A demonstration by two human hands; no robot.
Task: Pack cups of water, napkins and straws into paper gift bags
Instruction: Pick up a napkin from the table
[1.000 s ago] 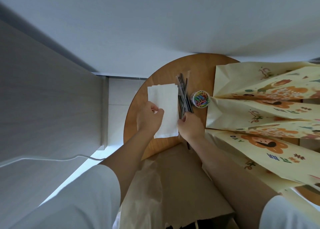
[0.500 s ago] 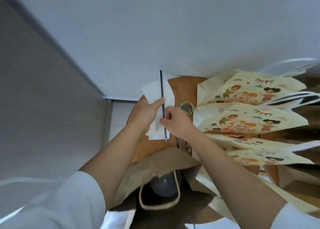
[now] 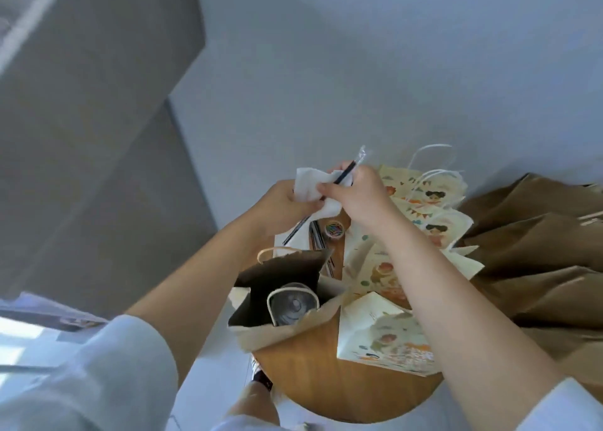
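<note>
At the table's (image 3: pixel 326 381) near left edge an open brown paper bag (image 3: pixel 287 329) stands with a lidded cup (image 3: pixel 292 303) inside. Above it, the left hand (image 3: pixel 280 205) grips a white napkin (image 3: pixel 308 185), fingers curled into it, while the right hand (image 3: pixel 362 195) pinches a wrapped black straw (image 3: pixel 344 172) against the sheet. The napkin looks limp, light and easily torn. The straw looks thin and slick in its film, so it is probably best pinched mid-length. Beyond lie spare straws (image 3: pixel 316 239), a tub of paper clips (image 3: pixel 334 229) and printed bags (image 3: pixel 385 336).
</note>
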